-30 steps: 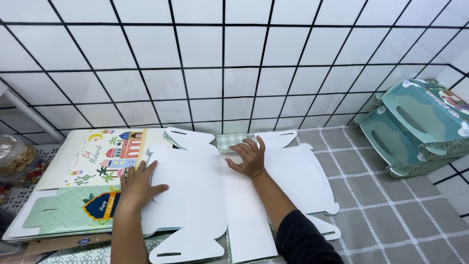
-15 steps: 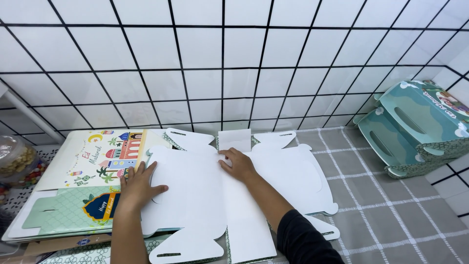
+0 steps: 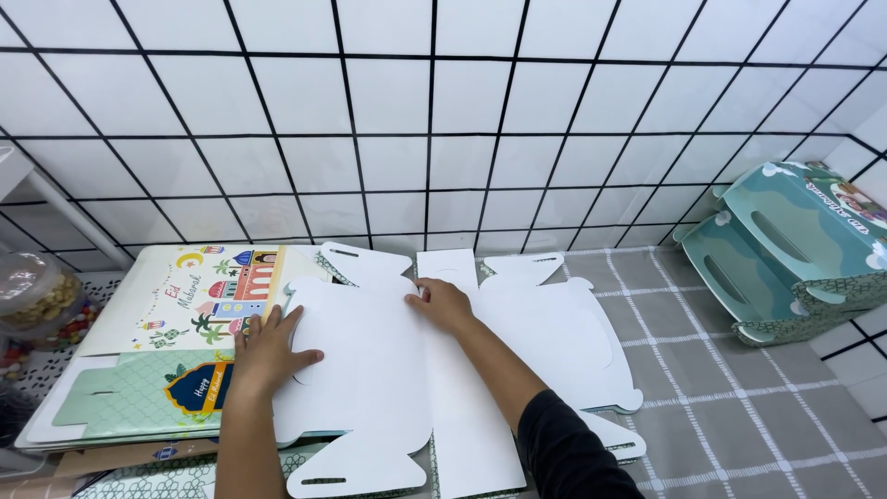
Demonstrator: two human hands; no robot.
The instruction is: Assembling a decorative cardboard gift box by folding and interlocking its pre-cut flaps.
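My grey checked tablecloth (image 3: 739, 407) carries: flat white box blank (image 3: 443, 370), printed card stack (image 3: 157, 370), folded teal boxes (image 3: 785, 249), snack jar (image 3: 32, 296).

A wall of glossy white square tiles with black grout lines (image 3: 434, 120) fills the upper half of the view, evenly lit, and turns a corner at the far right. Below it lies the table, covered with a grey cloth crossed by pale woven stripes (image 3: 739, 407). A white slanted bar (image 3: 65, 217) crosses the left edge.

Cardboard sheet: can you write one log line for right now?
left hand flat on white cardboard sheet | right hand pressing its centre strip | folded green boxes stacked right
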